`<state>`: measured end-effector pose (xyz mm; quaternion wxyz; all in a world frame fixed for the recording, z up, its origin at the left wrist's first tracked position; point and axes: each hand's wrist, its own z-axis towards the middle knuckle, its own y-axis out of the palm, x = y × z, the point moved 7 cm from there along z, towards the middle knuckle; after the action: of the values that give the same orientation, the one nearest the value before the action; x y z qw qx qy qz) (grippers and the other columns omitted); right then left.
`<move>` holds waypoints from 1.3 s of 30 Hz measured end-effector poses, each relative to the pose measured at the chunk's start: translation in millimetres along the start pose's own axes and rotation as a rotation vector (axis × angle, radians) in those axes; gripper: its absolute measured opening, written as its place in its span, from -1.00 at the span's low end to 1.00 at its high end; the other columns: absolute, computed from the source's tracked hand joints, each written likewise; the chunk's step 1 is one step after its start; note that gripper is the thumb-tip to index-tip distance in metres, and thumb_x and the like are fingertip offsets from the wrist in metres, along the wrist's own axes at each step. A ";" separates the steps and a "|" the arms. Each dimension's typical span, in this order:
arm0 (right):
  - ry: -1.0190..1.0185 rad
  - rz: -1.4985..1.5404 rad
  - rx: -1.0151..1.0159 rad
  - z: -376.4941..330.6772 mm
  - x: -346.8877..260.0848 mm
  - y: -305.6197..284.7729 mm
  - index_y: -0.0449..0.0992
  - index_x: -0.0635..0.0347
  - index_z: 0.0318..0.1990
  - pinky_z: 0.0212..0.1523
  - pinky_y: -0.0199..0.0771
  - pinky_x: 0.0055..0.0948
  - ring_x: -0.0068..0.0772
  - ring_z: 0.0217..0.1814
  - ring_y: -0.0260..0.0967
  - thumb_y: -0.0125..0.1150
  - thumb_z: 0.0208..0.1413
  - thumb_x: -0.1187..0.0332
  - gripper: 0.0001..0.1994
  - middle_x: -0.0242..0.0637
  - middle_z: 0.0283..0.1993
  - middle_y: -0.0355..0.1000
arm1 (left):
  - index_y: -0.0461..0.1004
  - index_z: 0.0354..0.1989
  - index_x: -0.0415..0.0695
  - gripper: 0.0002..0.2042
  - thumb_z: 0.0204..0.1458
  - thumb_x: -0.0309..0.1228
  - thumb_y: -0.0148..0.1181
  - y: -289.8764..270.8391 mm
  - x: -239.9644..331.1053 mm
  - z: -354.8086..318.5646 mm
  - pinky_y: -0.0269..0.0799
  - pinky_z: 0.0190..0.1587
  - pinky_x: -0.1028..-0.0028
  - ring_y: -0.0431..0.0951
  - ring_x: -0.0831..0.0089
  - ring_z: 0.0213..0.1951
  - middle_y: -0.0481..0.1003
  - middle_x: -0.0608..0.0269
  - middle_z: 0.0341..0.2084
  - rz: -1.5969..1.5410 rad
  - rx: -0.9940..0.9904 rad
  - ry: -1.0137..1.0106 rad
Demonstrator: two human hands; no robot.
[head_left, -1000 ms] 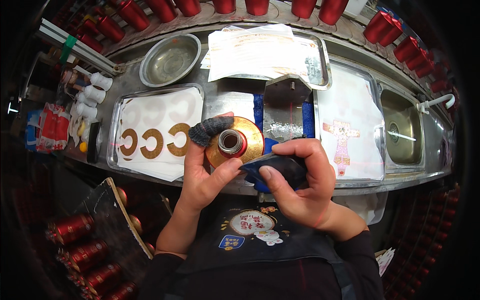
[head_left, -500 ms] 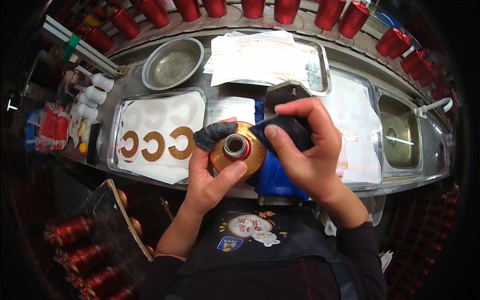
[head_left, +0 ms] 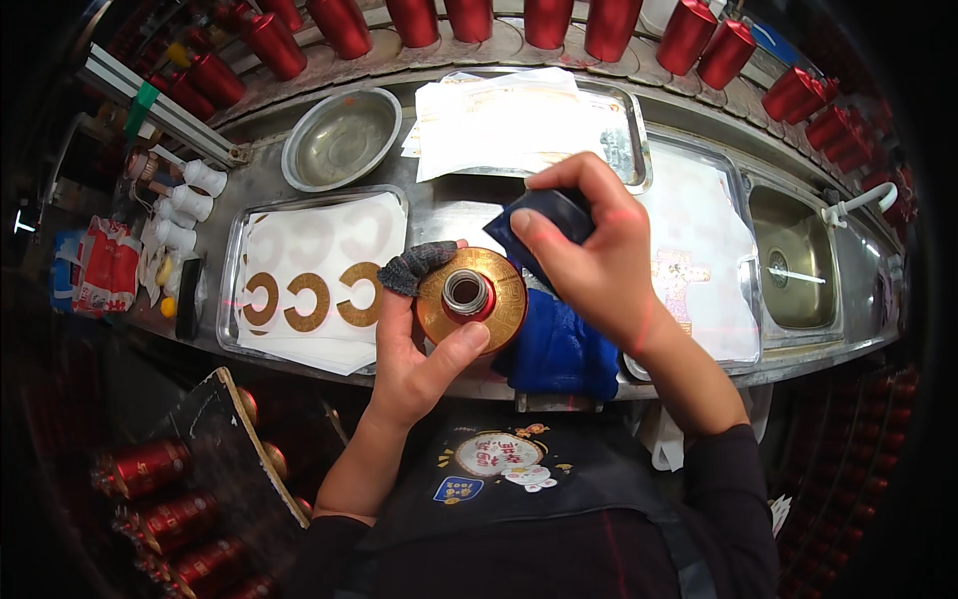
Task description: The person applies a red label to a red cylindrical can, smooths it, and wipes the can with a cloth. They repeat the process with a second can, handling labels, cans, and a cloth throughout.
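My left hand (head_left: 414, 364) is closed around a red bottle (head_left: 502, 290) seen from above, its shoulder covered by a gold patterned ring. The bottle's threaded metal neck is uncapped and points up toward me. A dark grey knitted finger cover (head_left: 414, 268) sits on one of my left fingers. Between thumb and fingers, my right hand (head_left: 604, 265) pinches a dark blue flat scraper (head_left: 551, 222), just beyond the bottle's upper right edge and apart from it. Below that hand lies a bright blue cloth (head_left: 567, 349).
On the left, a tray (head_left: 228, 304) bears white sheets with gold C-shaped decals. A metal bowl (head_left: 344, 138) and stacked papers (head_left: 499, 125) stand farther back, with a sink (head_left: 788, 265) at right. Red bottles (head_left: 339, 25) line a conveyor along the far side.
My right hand has moved up and slightly left, lifting the scraper away from the bottle's gold ring. The bottle stays in my left hand. Bottles on the conveyor have shifted.
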<state>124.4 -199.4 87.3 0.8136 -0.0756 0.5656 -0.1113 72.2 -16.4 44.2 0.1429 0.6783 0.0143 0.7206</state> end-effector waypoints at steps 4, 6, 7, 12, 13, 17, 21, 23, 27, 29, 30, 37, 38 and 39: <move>-0.039 -0.148 -0.043 -4.8 -9.0 1.5 0.48 0.31 -0.14 -0.16 0.44 -0.54 -0.54 -0.22 0.42 0.37 0.03 0.50 -0.75 -0.25 -0.26 0.47 | 0.21 0.33 -0.20 -0.35 0.04 -0.46 0.33 -1.9 -1.4 0.2 0.30 0.31 0.30 0.39 0.33 0.23 0.33 0.06 0.24 0.026 -0.005 0.014; -0.032 -0.101 0.036 -7.0 -11.4 -4.9 0.48 0.30 -0.15 -0.16 0.43 -0.54 -0.55 -0.21 0.42 0.38 0.05 0.50 -0.76 -0.26 -0.26 0.46 | 0.21 0.32 -0.20 -0.36 0.04 -0.46 0.33 -2.0 -1.7 0.1 0.31 0.30 0.31 0.41 0.34 0.21 0.34 0.07 0.21 0.034 0.000 0.010; -0.060 -0.062 0.086 -8.2 -13.5 -9.4 0.48 0.30 -0.15 -0.16 0.43 -0.55 -0.54 -0.22 0.42 0.37 0.05 0.50 -0.77 -0.26 -0.26 0.46 | 0.22 0.32 -0.20 -0.36 0.05 -0.46 0.33 -1.6 -0.9 0.2 0.31 0.30 0.31 0.41 0.35 0.21 0.35 0.08 0.21 0.026 0.002 0.023; -0.055 -0.130 0.072 -19.2 -11.2 -4.6 0.47 0.29 -0.14 -0.17 0.45 -0.54 -0.57 -0.20 0.42 0.38 0.06 0.50 -0.76 -0.28 -0.17 0.47 | 0.21 0.35 -0.19 -0.33 0.02 -0.39 0.31 0.0 -1.8 -1.2 0.29 0.33 0.26 0.40 0.27 0.26 0.34 0.01 0.25 0.048 0.015 -0.018; 0.046 -0.174 0.092 -18.2 -1.5 -7.6 0.47 0.29 -0.14 -0.17 0.45 -0.54 -0.57 -0.20 0.42 0.38 0.07 0.50 -0.76 -0.27 -0.14 0.47 | 0.20 0.36 -0.18 -0.30 0.01 -0.35 0.30 -1.4 -3.3 -1.3 0.28 0.35 0.23 0.38 0.22 0.29 0.33 -0.03 0.30 0.060 0.027 -0.040; -0.382 -0.077 0.033 -26.5 -23.9 -11.6 0.47 0.31 -0.02 -0.16 0.53 -0.33 -0.16 -0.23 0.53 0.37 -0.03 0.65 -0.63 -0.09 -0.16 0.51 | 0.15 0.40 -0.16 -0.19 -0.04 -0.31 0.44 -3.1 -5.2 -1.6 0.25 0.37 0.23 0.34 0.21 0.33 0.29 0.01 0.34 0.047 -0.044 -0.032; -0.486 -0.142 -0.196 -29.0 -30.2 -12.7 0.57 0.24 -0.22 -0.09 0.53 -0.42 -0.32 -0.21 0.53 0.47 -0.14 0.69 -0.70 -0.28 -0.34 0.51 | 0.15 0.39 -0.15 -0.02 -0.23 -0.35 0.66 -5.2 -3.1 -0.4 0.24 0.37 0.27 0.34 0.26 0.33 0.30 0.10 0.30 0.176 -0.143 0.054; -0.613 -0.217 -0.261 -35.5 -40.7 -12.5 0.59 0.17 -0.35 -0.23 0.56 -0.26 -0.11 -0.28 0.51 0.48 -0.25 0.64 -0.74 -0.21 -0.38 0.54 | 0.27 0.32 -0.18 -0.14 -0.21 -0.38 0.64 -9.9 -5.3 -1.7 0.27 0.33 0.34 0.42 0.34 0.24 0.41 0.13 0.17 0.243 -0.103 0.032; -0.725 -0.118 -0.423 -48.9 -59.3 -7.0 0.59 0.17 -0.36 -0.32 0.54 -0.31 -0.14 -0.30 0.52 0.46 -0.22 0.58 -0.78 -0.23 -0.39 0.53 | 0.30 0.31 -0.13 -0.15 -0.23 -0.40 0.63 -10.0 -5.5 0.1 0.30 0.30 0.32 0.44 0.33 0.21 0.45 0.17 0.15 0.237 -0.122 0.054; -0.752 -0.090 -0.416 -51.6 -66.3 -3.1 0.59 0.18 -0.36 -0.33 0.54 -0.32 -0.14 -0.29 0.52 0.46 -0.20 0.58 -0.79 -0.20 -0.38 0.53 | 0.31 0.30 -0.13 -0.17 -0.22 -0.41 0.62 -10.4 -7.7 1.9 0.31 0.29 0.32 0.44 0.33 0.21 0.45 0.17 0.14 0.186 -0.114 0.030; -0.712 -0.148 -0.367 -48.9 -65.1 -0.5 0.60 0.17 -0.35 -0.33 0.54 -0.32 -0.13 -0.28 0.52 0.47 -0.20 0.59 -0.79 -0.20 -0.37 0.53 | 0.31 0.30 -0.13 -0.18 -0.22 -0.42 0.61 -9.6 -8.5 2.1 0.31 0.29 0.33 0.44 0.33 0.21 0.45 0.17 0.15 0.194 -0.110 0.033; -0.746 -0.211 -0.269 -59.9 -69.4 10.9 0.64 0.24 -0.29 -0.33 0.53 -0.26 -0.14 -0.28 0.48 0.42 -0.18 0.59 -0.78 -0.20 -0.34 0.51 | 0.38 0.20 -0.08 -0.27 -0.26 -0.45 0.55 1.2 1.1 0.6 0.42 0.16 0.27 0.49 0.13 0.08 0.40 0.10 0.03 0.437 0.115 0.346; -0.717 -0.234 -0.237 -58.1 -68.2 7.9 0.65 0.24 -0.28 -0.33 0.52 -0.26 -0.14 -0.29 0.48 0.42 -0.18 0.59 -0.78 -0.20 -0.34 0.51 | 0.37 0.20 -0.09 -0.27 -0.26 -0.46 0.55 3.0 1.3 -1.2 0.42 0.16 0.27 0.48 0.12 0.09 0.39 0.09 0.04 0.449 0.134 0.355; -0.675 -0.226 -0.152 -56.9 -66.9 2.6 0.65 0.24 -0.26 -0.33 0.52 -0.27 -0.14 -0.29 0.48 0.41 -0.18 0.60 -0.76 -0.20 -0.34 0.51 | 0.37 0.20 -0.09 -0.27 -0.27 -0.46 0.55 4.2 1.1 -2.5 0.41 0.16 0.27 0.47 0.12 0.11 0.38 0.08 0.05 0.460 0.156 0.362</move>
<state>48.8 -178.8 127.3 0.9291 -0.2304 0.2600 -0.1268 69.0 -19.8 46.0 -0.0815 0.5333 -0.0592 0.8399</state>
